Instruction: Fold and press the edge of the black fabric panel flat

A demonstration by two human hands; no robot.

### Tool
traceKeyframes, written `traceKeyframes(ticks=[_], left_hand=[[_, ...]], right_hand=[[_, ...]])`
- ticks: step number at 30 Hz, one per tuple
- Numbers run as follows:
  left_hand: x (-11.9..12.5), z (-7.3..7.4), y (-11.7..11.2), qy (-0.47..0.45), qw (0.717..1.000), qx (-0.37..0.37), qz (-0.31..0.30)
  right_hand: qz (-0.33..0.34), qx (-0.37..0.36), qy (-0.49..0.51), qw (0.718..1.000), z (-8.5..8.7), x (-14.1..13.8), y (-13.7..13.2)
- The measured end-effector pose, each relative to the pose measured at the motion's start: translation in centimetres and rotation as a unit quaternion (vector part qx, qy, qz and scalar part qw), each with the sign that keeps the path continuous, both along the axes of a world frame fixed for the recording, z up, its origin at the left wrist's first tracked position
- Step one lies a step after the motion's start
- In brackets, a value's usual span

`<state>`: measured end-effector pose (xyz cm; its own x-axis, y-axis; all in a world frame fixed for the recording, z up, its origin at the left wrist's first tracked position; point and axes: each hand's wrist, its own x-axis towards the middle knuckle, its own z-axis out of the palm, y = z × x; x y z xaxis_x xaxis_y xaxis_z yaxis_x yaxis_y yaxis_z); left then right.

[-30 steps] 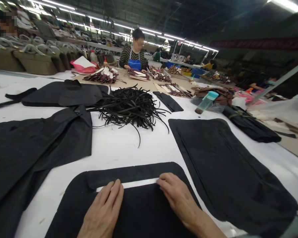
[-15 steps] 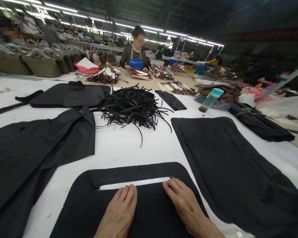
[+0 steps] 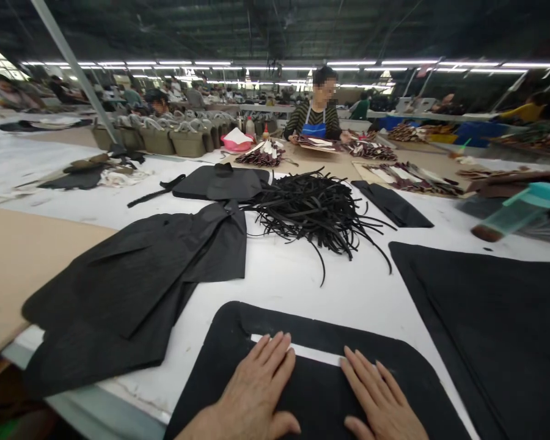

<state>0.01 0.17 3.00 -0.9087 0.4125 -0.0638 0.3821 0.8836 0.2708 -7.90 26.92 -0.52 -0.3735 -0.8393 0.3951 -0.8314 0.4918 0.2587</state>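
Along the white strip [image 3: 316,354], the fingers [image 3: 278,355] of both hands are lying flat and extended, gripping nothing. The left hand [image 3: 259,382] is covering part of the strip near its left end, its fingers lying close together and its thumb pointing inward. The right hand [image 3: 380,394] is resting at the other side, its fingers slightly spread and its fingertips hiding where the strip is ending. Whether the strip is lying on top or showing through a slot, I cannot tell.

Handling this well is probably depending on light, even pressure: too much sideways push would be rucking the material, while two matched hands would be keeping the strip's edges straight.

Beneath the palms, the black panel [image 3: 319,400] is lying flat on the white surface [image 3: 275,269], its rounded far corners pointing away from the person. Keeping its far edge unwrinkled seems worth watching.

Farther out, a black cloth [image 3: 132,275] is lying rumpled to the left, and another panel [image 3: 499,318] is lying just beside on the right. Beyond, strips [image 3: 311,205] are heaping in a tangle.
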Motion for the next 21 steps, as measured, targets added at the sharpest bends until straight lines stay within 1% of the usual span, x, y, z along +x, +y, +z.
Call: traceKeyframes(ticks=[3, 7, 10, 12, 14, 17, 19, 21], left_hand=[[0.8, 0.2, -1.9, -0.017, 1.0, -0.02, 0.014], [1.5, -0.1, -3.6, 0.001, 0.999, -0.045, 0.03], [1.9, -0.7, -4.3, 0.038, 0.996, -0.067, 0.036], [2.1, -1.2, -4.6, 0.095, 0.992, -0.085, 0.026], [2.1, -1.8, -4.8, 0.173, 0.979, -0.107, 0.016], [1.7, -2.3, -5.2, 0.274, 0.951, -0.144, 0.011], [1.2, -2.6, -5.7, 0.31, 0.937, -0.161, -0.009], [0.7, -3.3, -6.1, 0.335, 0.928, -0.157, -0.034]], right_hand=[[-0.005, 0.019, -0.018, 1.0, -0.7, -0.2, 0.4], [-0.014, 0.03, -0.033, 0.999, -0.9, -0.3, 0.9], [-0.026, 0.039, -0.054, 0.997, -0.7, -0.2, 0.7], [-0.037, 0.045, -0.076, 0.995, -0.3, 0.2, 0.6], [-0.059, 0.046, -0.116, 0.99, 0.4, 0.8, 0.5], [-0.108, 0.027, -0.205, 0.972, 2.1, 1.3, 0.2], [-0.159, -0.005, -0.25, 0.955, 3.5, 0.8, 0.0], [-0.225, -0.041, -0.274, 0.934, 4.9, -0.4, 0.1]])
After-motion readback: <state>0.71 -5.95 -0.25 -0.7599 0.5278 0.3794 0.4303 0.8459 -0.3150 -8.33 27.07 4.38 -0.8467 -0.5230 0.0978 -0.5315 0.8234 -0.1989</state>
